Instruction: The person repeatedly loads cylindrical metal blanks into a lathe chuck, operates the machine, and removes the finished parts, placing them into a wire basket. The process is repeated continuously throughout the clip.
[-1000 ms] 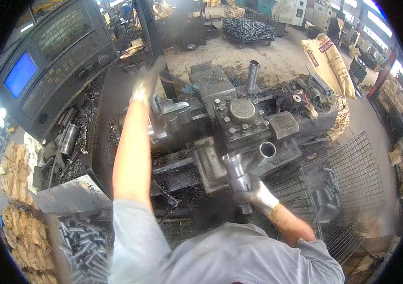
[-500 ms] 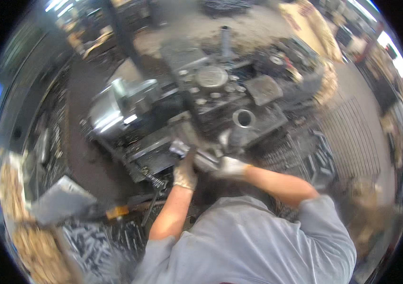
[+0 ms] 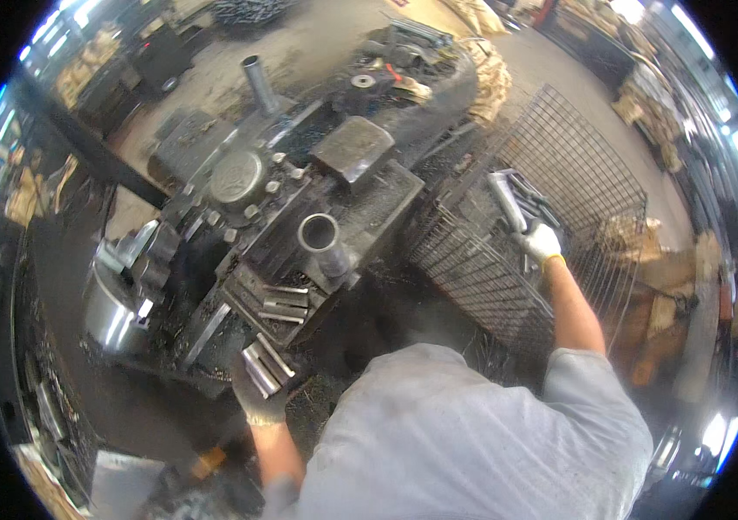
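Observation:
My left hand [image 3: 261,400], in a dirty work glove, is closed round a short, shiny slotted metal piece [image 3: 267,367] just in front of the machine. Out to the right, my gloved right hand [image 3: 541,243] reaches into a wire basket [image 3: 482,269]. Its curled fingers are at the lower end of a grey metal bar [image 3: 506,201]; the palm hides part of the grip. More metal bars [image 3: 535,198] lie in the basket beside it. On the machine's near ledge, several narrow metal strips [image 3: 284,303] rest close to my left hand.
The greasy machine has a round bolted cap [image 3: 237,177], an open upright tube [image 3: 319,232], a dark metal block [image 3: 353,147] and a taller pipe [image 3: 258,82]. A shiny rounded metal housing [image 3: 116,303] stands at left. Sacks [image 3: 489,82] lie beyond.
My right hand has left the metal piece that both hands were at and moved right into the basket. My left hand has shifted left and nearer me. The view has swung right.

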